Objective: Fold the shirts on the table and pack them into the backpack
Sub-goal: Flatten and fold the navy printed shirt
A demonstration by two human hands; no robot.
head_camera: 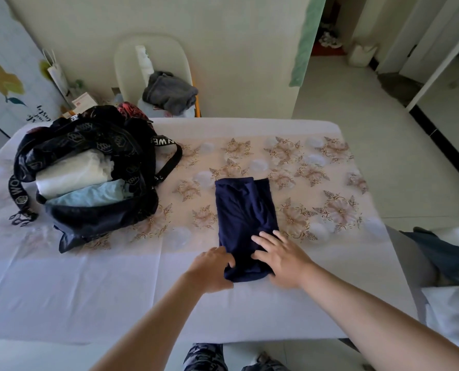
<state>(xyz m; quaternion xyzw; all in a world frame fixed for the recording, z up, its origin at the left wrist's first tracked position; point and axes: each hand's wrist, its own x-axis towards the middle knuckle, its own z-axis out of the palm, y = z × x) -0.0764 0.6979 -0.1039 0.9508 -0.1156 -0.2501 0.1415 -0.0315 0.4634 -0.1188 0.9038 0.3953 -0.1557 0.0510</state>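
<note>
R fingers (265, 241) lie straight and spread, flat on the near end of the folded navy-blue soft-fabric shirt (245, 210). They clasp nothing: the right hand (280, 259) just presses down, palm over the shirt's near-right corner. L fingers (227, 259) curl at the shirt's near-left edge, w/ the left hand (211, 270) gripping the fabric there; thumb can't be made out. The shirt is a long narrow rectangle running away from the person, mid-table on the white tablecloth w/ beige floral print (290, 162), its near end a bit bunched btwn the hands. Well to the left, apart from the shirt, the black printed fabric backpack (94, 145) sits on the same cloth, mouth open, w/ a folded white garment (73, 172) and a folded light-blue garment (89, 195) inside, white farther, blue nearer. Beyond the far table edge is a cream chair (132, 57) w/ a grey cloth (169, 92) heaped on it.
</note>
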